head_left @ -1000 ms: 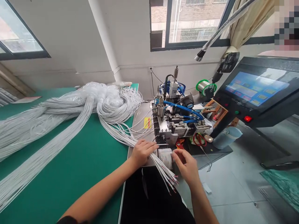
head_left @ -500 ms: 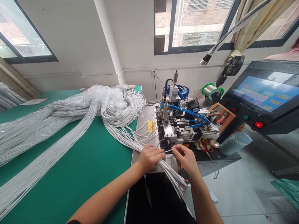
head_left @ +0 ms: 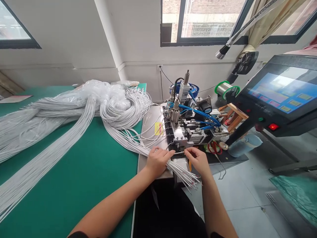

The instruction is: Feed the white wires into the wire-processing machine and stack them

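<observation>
My only view looks from the wearer's head, forward and down, close over the left hand [head_left: 158,162] and right hand [head_left: 198,161], facing the wall [head_left: 138,36] past the counter [head_left: 99,165].

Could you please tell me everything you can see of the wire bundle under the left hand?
The bundle is many thin, white, plastic-looking wires, some with reddish tips. It curves from the coil on the green table across the metal plate and under the left hand, which touches it; its ends fan out beyond the plate.

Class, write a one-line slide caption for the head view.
Left hand over a bundle of white cables, right hand pinching one cable end beside a machine with blue tubes.
</observation>
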`<action>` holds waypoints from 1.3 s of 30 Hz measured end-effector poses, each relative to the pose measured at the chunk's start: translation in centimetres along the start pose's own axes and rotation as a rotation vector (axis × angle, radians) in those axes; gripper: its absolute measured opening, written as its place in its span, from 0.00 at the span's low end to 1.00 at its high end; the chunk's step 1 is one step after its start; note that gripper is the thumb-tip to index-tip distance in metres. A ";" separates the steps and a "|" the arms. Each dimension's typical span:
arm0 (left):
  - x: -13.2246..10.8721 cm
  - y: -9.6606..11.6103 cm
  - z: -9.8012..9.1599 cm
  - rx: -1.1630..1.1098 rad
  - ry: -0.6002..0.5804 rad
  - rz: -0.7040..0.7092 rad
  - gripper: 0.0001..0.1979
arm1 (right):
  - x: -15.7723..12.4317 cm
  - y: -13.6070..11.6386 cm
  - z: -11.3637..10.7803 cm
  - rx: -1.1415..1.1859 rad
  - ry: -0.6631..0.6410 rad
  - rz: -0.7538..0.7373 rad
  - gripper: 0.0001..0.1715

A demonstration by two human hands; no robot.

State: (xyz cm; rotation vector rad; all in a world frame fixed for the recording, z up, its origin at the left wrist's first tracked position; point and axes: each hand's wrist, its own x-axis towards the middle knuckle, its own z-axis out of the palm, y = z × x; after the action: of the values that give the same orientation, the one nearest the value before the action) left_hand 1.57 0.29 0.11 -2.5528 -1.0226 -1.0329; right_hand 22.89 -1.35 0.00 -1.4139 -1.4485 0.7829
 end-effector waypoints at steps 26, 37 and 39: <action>3.2 0.1 -1.5 0.162 -0.678 0.164 0.36 | 1.3 3.1 1.3 0.267 -0.129 0.116 0.14; 1.8 -0.4 -0.7 0.144 -0.499 0.146 0.28 | 0.1 4.2 0.5 0.293 -0.047 0.175 0.21; 0.7 -0.6 -0.4 0.107 -0.349 0.106 0.24 | -1.1 3.9 -1.0 0.201 -0.021 0.157 0.21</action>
State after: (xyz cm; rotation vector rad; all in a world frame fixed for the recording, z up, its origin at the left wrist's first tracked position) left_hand 1.33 0.93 0.90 -2.7199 -0.9757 -0.5008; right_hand 25.24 -2.04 -3.43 -1.3785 -1.2471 1.0164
